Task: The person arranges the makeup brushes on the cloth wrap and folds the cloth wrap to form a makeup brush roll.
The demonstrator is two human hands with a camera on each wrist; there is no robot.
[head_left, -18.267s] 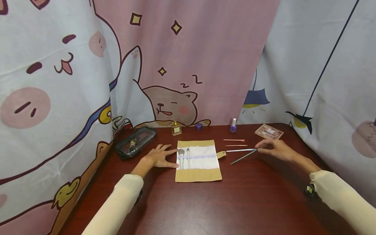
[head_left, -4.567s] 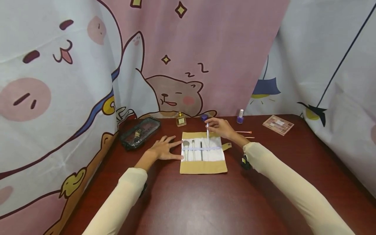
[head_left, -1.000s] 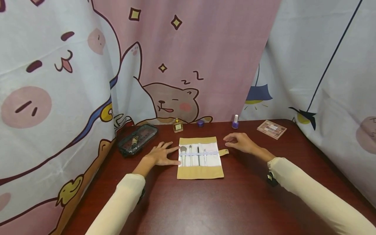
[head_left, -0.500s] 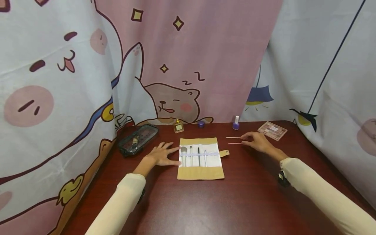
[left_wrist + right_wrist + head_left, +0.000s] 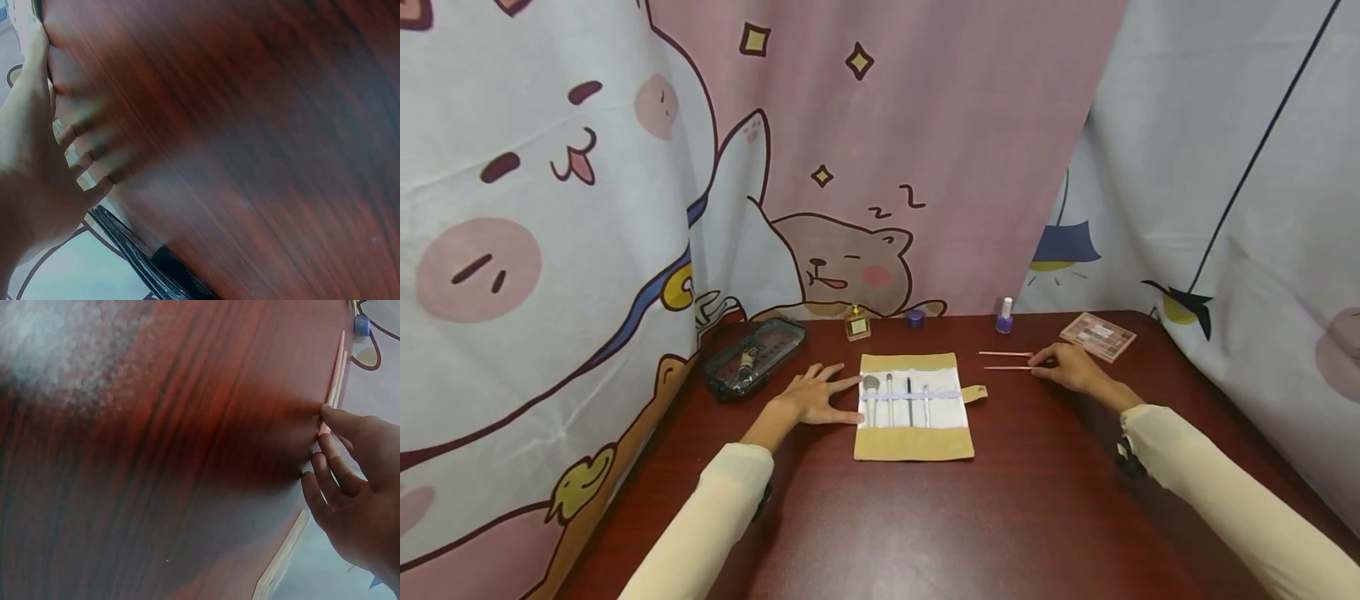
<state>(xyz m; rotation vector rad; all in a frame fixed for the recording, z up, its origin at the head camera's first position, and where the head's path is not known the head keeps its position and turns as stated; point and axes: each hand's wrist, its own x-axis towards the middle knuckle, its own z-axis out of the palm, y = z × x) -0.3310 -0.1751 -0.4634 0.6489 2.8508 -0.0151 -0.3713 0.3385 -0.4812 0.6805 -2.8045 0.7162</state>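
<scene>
Cloth roll (image 5: 913,444) lies unrolled with four brushes (image 5: 871,383) in it, the left hand (image 5: 808,398) resting spread-fingered at its edge. Farther to the right, the right hand (image 5: 1072,369) seems to pinch the near pink brush (image 5: 1006,367) narrowly; the far pink brush (image 5: 1003,354) lies close alongside, so the crowded grip could knock it toward the polish bottle (image 5: 1004,322) beyond

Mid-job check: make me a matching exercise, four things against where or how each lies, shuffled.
1. Roll
2. Pouch
3. Pink brushes
4. Palette

A. Flat, right of the nail polish
B. Tan, laid open beside the left hand
C. Thin, side by side, at the right hand
D. See-through, left of the perfume

Pairs: 1-B; 2-D; 3-C; 4-A
</scene>
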